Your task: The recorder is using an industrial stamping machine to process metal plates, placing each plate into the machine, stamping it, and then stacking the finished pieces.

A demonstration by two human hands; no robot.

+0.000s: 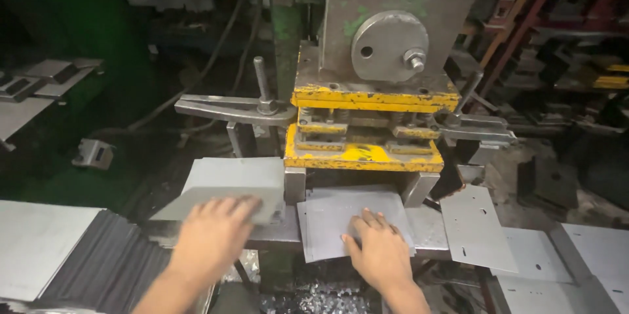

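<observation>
My right hand (379, 248) lay flat on a grey sheet (341, 219), fingers (367, 221) stretched forward and slightly spread, pressing down on it rather than pinching. That sheet sat on the bed just in front of the press (367, 137), its far edge reaching under the yellow die block, its near edge curling a little over the bed's lip.

My left hand (213, 235) rested on the near edge of a stack (229, 186) of grey blanks, fingers (229, 208) together and curled over the top blank; whether the thumb gripped underneath I could not tell. The stack stood just left of the press, touching the small steel post beside the die.

Right of my right hand lay punched plates (475, 225), overlapping one another and running off toward the corner. At my far left sat a pile (78, 255) of dark sheets, edges fanned. A clamp arm (229, 108) reached in from the left toward the die.
</observation>
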